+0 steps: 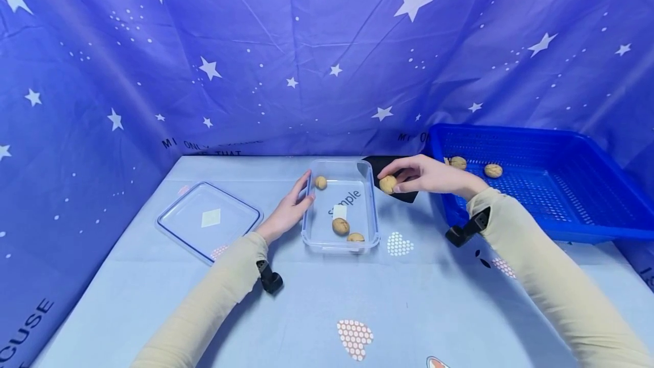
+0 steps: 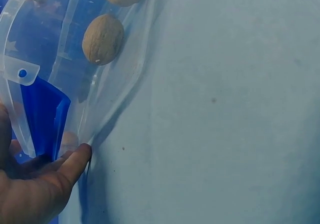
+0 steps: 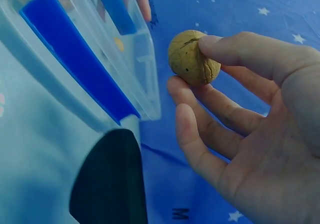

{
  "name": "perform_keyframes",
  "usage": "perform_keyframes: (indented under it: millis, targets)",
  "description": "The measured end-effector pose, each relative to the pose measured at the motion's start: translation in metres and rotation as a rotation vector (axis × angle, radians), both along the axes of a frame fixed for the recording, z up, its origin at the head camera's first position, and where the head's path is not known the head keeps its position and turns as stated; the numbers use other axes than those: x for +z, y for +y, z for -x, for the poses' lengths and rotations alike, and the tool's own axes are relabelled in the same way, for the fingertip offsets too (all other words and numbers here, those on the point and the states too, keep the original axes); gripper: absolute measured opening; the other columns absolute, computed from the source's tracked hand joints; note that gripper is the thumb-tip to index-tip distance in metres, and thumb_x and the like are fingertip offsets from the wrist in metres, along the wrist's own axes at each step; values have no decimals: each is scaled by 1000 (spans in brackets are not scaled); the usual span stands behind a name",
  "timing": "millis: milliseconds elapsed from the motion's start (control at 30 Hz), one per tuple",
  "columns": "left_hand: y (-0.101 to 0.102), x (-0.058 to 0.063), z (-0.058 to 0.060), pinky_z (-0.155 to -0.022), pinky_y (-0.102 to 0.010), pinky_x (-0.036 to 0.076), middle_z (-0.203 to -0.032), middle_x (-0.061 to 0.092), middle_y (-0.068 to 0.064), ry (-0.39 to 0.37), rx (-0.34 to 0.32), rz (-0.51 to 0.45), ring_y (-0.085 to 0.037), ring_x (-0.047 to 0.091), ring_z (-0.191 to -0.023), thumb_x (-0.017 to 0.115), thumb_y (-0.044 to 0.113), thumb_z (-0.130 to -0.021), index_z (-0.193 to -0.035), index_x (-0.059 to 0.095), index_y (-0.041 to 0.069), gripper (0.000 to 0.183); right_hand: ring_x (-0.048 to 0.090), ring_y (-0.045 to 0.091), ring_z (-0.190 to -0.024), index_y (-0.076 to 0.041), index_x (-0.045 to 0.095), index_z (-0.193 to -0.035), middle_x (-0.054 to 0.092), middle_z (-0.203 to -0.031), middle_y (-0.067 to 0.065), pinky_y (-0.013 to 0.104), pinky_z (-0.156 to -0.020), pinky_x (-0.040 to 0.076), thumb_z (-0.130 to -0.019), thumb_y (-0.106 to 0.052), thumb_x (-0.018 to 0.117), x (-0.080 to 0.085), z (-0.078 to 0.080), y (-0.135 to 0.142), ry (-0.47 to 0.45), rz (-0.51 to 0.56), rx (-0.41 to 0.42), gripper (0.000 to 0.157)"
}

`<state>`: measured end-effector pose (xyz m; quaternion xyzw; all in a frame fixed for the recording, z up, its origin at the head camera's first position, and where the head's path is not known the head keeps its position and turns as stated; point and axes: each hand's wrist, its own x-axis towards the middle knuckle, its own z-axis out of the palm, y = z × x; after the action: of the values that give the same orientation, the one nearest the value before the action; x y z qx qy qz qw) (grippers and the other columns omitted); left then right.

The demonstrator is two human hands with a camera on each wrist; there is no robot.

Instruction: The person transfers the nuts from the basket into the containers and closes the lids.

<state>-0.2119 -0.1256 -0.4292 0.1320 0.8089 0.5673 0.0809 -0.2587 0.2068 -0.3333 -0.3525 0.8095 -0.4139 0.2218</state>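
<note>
Between thumb and fingers, my right hand [image 1: 426, 175] pinches a walnut [image 1: 388, 184] just outside the right wall of a clear plastic container [image 1: 375, 214]. That walnut [image 3: 192, 57] shows clearly in the right wrist view, apart from the container wall. My left hand [image 1: 287, 213] rests against the container's left side with fingers extended, thumb [image 2: 77, 161] touching the wall. Inside the container lie a walnut [image 1: 320, 182] at the far left, another walnut [image 1: 340, 226] near the front, and a third walnut [image 1: 355, 237] at the front wall.
A blue perforated basket [image 1: 603, 186] stands at the right, holding a few walnuts [image 1: 493, 171] at its left end. The container's blue-rimmed lid [image 1: 209, 220] lies flat at the left. A star-print curtain [image 1: 306, 72] closes off the back of the table [image 1: 306, 311].
</note>
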Motion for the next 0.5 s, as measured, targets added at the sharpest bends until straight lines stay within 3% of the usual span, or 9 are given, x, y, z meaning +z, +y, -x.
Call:
perform_keyframes:
  millis: [167, 400, 500]
  targets:
    - [4, 24, -14, -109, -52, 29, -154, 17, -29, 2, -14, 7, -47, 26, -135, 42, 11, -103, -155, 11, 5, 61, 62, 26, -103, 0, 58, -128, 61, -123, 13, 35, -83, 54, -92, -4, 64, -6, -3, -10, -17, -3, 40, 36]
    - [-1, -6, 5, -109, -51, 29, -156, 15, -24, -10, -5, 0, -44, 24, -138, 43, 15, -104, -157, 10, 13, 62, 62, 27, -104, -2, 60, -126, 60, -123, 14, 35, -86, 53, -91, 1, 62, -14, -7, -22, -30, 27, 86, 36]
    - [-1, -11, 7, -108, -51, 32, -157, 16, -22, -5, 1, -5, -42, 25, -138, 44, 19, -104, -157, 11, 17, 62, 62, 26, -102, -2, 60, -126, 60, -123, 14, 35, -85, 53, -91, 3, 60, -18, -9, -27, -38, 36, 103, 36]
